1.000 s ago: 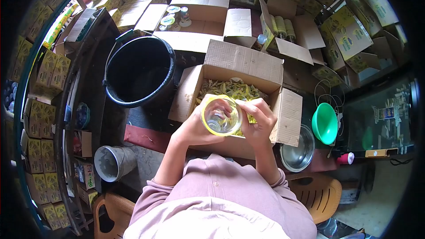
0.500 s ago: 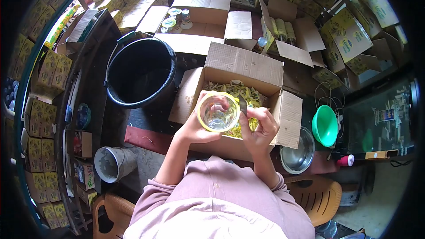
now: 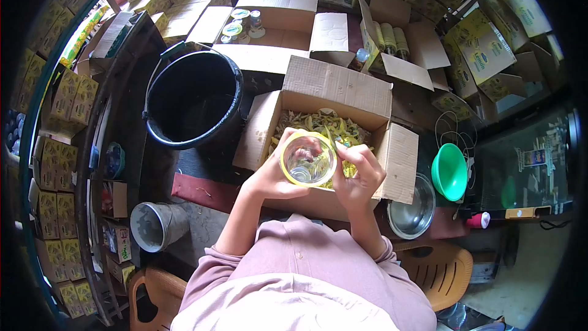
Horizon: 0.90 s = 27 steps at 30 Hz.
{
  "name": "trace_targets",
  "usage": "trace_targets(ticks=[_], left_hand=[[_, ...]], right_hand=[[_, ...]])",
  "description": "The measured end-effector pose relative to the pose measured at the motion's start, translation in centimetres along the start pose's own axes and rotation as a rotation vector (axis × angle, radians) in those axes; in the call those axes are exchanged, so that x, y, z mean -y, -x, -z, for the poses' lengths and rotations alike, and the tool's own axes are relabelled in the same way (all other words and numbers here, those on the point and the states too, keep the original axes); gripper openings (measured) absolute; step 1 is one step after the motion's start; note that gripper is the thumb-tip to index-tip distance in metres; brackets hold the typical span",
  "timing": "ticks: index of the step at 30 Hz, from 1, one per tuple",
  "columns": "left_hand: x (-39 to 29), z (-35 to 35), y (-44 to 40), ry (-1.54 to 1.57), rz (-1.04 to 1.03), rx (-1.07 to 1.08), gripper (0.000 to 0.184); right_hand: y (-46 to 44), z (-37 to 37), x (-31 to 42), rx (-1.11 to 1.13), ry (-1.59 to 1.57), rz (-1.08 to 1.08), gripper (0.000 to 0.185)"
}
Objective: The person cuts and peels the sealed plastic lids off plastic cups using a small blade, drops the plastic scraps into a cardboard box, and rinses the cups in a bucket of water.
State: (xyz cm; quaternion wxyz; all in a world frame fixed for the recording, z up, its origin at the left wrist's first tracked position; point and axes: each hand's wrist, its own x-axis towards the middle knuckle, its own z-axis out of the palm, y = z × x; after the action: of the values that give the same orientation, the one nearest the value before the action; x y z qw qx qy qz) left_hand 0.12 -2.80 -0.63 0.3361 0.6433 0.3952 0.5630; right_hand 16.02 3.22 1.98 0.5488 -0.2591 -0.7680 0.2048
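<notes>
A clear jar or cup with a yellow rim (image 3: 299,179) is tilted with its open mouth toward me, and my left hand (image 3: 270,176) is wrapped round its side. My right hand (image 3: 359,173) pinches a thin knife (image 3: 331,138), whose blade lies against the right side of the yellow rim. Fingers hide the knife's handle. Both hands are above the front of an open cardboard box (image 3: 339,83). Yellow-green scraps (image 3: 305,121) fill that box; their kind is too small to make out.
A black bucket (image 3: 237,103) stands left of the box, with a grey bucket (image 3: 178,224) lower down. A metal bowl (image 3: 430,199) and green bowl (image 3: 450,171) sit to the right. Behind are an open carton (image 3: 293,19) with jars and another (image 3: 409,73) with bottles.
The jar has shifted slightly right and down, turning a little in my left hand. The knife blade appears narrower and more tilted along the rim.
</notes>
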Motion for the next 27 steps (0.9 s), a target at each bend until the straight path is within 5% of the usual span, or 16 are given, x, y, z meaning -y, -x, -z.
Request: trace_targets(ticks=[7,15,27], left_hand=[[0.4,0.0,0.2,0.033,0.108,-0.092,0.065],[-0.1,-0.2,-0.3,0.116,0.043,0.051,0.063],[1.3,-1.4,-0.3,0.238,0.014,-0.183,0.064]], right_hand=[[0.4,0.3,-0.3,0.017,-0.154,-0.081,0.019],[0.0,0.1,-0.3,0.003,-0.087,-0.058,0.024],[0.3,0.0,-0.7,-0.047,-0.024,-0.043,0.022]])
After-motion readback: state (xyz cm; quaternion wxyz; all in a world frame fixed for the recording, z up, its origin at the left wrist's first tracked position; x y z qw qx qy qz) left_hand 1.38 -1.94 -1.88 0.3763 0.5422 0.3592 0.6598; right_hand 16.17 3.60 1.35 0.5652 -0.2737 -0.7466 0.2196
